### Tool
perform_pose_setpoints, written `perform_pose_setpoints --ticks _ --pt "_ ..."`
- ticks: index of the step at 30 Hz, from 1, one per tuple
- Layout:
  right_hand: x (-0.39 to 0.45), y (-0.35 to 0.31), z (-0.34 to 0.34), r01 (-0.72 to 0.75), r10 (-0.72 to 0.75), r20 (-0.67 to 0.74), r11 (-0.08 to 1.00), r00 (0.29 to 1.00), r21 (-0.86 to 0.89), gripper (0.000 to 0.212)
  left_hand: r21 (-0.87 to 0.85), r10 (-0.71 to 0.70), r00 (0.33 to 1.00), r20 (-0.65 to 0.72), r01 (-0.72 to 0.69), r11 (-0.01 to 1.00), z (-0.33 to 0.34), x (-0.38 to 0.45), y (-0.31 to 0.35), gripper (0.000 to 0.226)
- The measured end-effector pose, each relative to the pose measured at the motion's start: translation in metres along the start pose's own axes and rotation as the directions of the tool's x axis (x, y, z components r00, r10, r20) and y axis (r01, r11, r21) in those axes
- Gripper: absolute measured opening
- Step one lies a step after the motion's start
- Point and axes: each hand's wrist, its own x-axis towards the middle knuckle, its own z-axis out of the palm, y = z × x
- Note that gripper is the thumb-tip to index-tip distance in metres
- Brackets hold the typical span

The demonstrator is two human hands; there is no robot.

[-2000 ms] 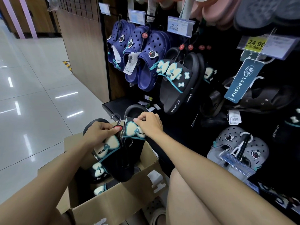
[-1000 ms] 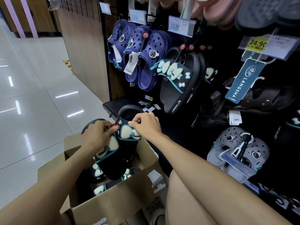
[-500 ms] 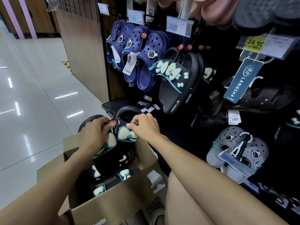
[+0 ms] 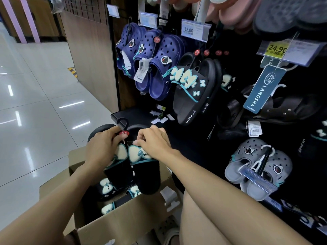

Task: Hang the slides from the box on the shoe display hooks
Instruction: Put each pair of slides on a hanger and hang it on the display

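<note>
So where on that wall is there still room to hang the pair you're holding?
The wall is crowded: navy clogs, matching black slides and grey clogs hang close together. One dark gap shows below the black slides, left of the grey clogs; whether a hook is there cannot be seen.

The cardboard box [image 4: 127, 221] stands on the floor [image 4: 35, 103] before the display wall [image 4: 238, 121]. More slides [image 4: 108, 189] lie in the box. Clogs [image 4: 155, 64] hang left of hanging slides [image 4: 192, 96].
</note>
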Motion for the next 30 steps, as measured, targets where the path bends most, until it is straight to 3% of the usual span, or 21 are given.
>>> perform_pose_setpoints --ticks 7,13,16,20,23,30 --pt "-0.001 0.004 0.0 0.011 -0.009 0.076 1.0 0.997 -0.017 0.027 -0.047 -0.061 0.997 -0.055 0.058 0.997 -0.003 0.002 -0.007 0.027" --pt "-0.005 -0.001 -0.004 0.072 -0.067 0.156 0.997 0.986 -0.026 0.018 -0.115 -0.072 0.997 -0.004 0.071 0.991 -0.003 0.001 -0.006 0.025" --pt "-0.006 -0.006 -0.009 0.064 -0.076 0.073 0.984 0.994 0.164 0.014 -0.176 -0.044 0.998 0.047 0.051 0.983 -0.001 0.003 -0.01 0.023" --pt "-0.004 -0.01 -0.012 0.032 -0.047 0.018 0.863 0.999 0.505 0.022 -0.175 -0.022 0.997 0.069 0.034 0.984 0.004 0.007 -0.012 0.019" --pt "-0.002 -0.007 -0.014 0.041 -0.029 -0.03 0.825 0.999 0.563 0.009 -0.233 -0.015 0.996 0.092 0.037 0.972 0.007 0.009 -0.012 0.019" --pt "0.002 -0.006 -0.012 0.076 -0.007 -0.115 0.79 0.993 0.609 0.006 -0.278 0.085 0.987 0.133 -0.045 0.96 0.009 0.01 -0.001 0.013"
